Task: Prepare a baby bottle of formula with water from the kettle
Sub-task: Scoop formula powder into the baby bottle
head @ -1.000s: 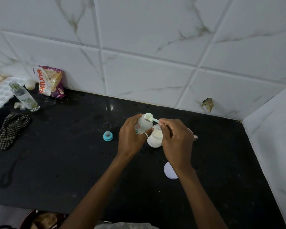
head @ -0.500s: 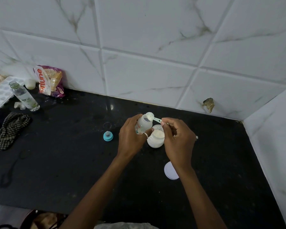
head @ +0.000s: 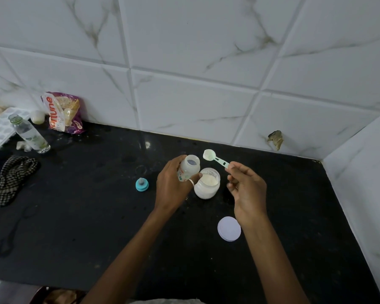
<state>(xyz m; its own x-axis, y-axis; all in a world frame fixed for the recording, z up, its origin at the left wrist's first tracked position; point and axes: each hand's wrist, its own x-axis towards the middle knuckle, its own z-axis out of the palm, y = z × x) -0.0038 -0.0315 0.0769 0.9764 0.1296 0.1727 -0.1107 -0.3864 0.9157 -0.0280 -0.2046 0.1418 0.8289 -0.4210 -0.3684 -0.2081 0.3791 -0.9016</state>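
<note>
The left hand was wrapped around the baby bottle, fingers curled round its side. The bottle stood open-mouthed and tilted slightly. The right hand pinched the handle end of a pale green scoop between thumb and fingertips. The scoop's bowl hung in the air at about two o'clock from the bottle's mouth, clear of it.

Just beside the bottle, at its four o'clock, an open jar of white powder stood on the black table. The jar's round lid lay flat at six o'clock from the jar, near the right wrist. A blue teat cap sat at nine o'clock from the left hand. Far off at ten o'clock were a checked cloth, a small clear bottle and a snack packet leaning against the tiled wall.
</note>
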